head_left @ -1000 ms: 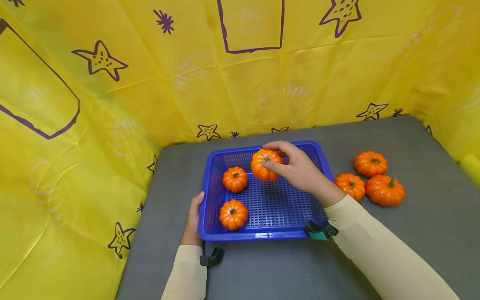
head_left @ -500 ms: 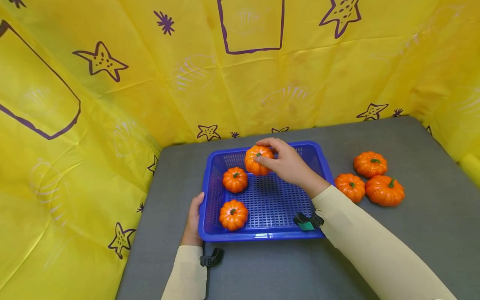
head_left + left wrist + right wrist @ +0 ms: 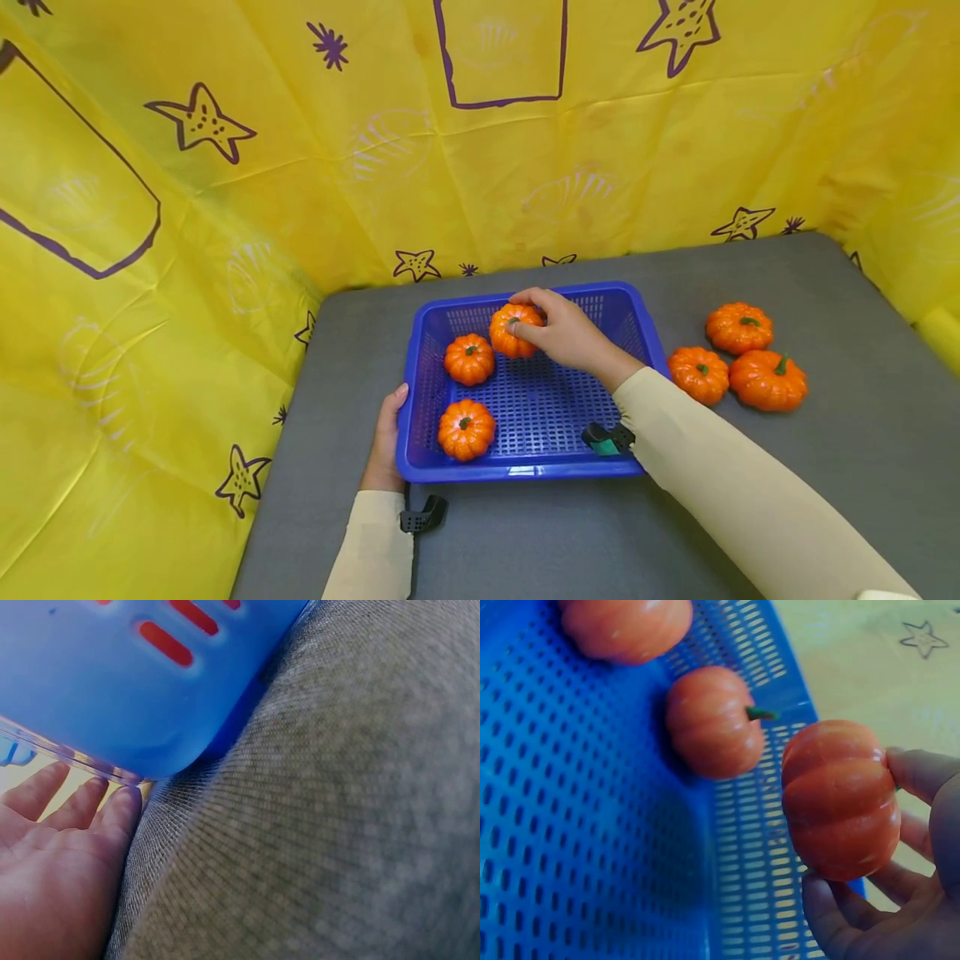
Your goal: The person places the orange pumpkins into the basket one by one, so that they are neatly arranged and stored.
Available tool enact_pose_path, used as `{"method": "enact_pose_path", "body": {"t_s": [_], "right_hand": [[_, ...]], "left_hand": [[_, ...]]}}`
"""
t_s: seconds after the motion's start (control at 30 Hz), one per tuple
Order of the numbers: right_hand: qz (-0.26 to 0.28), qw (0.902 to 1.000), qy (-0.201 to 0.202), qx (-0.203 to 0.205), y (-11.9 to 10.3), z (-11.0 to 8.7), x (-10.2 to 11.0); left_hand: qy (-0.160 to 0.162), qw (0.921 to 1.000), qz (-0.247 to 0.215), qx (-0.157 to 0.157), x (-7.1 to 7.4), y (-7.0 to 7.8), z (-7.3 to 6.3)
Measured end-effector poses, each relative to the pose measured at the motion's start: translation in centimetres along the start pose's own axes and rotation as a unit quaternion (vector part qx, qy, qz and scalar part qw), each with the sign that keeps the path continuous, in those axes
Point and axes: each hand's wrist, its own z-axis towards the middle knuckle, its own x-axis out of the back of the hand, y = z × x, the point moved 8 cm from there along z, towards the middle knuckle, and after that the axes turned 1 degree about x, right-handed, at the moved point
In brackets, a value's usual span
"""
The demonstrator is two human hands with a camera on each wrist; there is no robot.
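A small orange toy pumpkin (image 3: 514, 331) with a green stem is held by my right hand (image 3: 567, 332) over the back of the blue basket (image 3: 525, 473). In the right wrist view, the thumb and fingers grip this pumpkin (image 3: 841, 801) by its sides, near the slotted basket wall. Two more pumpkins sit inside along the basket's left side, one farther back (image 3: 469, 360) and one nearer (image 3: 467, 430). My left hand (image 3: 386, 442) touches the basket's left rim from outside. In the left wrist view, its fairly straight fingers (image 3: 114, 814) reach up to the basket edge; the thumb is hidden there.
Right of the basket, three pumpkins lie grouped on the grey table: a rear one (image 3: 739, 328), a left one (image 3: 698, 375) and a front one (image 3: 768, 381). Yellow cloth (image 3: 480, 192) with starfish drawings hangs behind and along the table's sides.
My right hand has carried its pumpkin a little left, then slightly lower toward the basket floor, beside the rear left pumpkin. My left hand and the basket have stayed in place.
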Motion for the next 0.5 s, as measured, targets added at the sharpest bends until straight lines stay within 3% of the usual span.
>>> {"method": "enact_pose_path", "body": {"t_s": [0.5], "right_hand": [[-0.084, 0.9957, -0.037, -0.008, 1.6, 0.3, -1.6]], "left_hand": [[0.003, 1.0000, -0.002, -0.003, 0.1, -0.1, 0.2]]}}
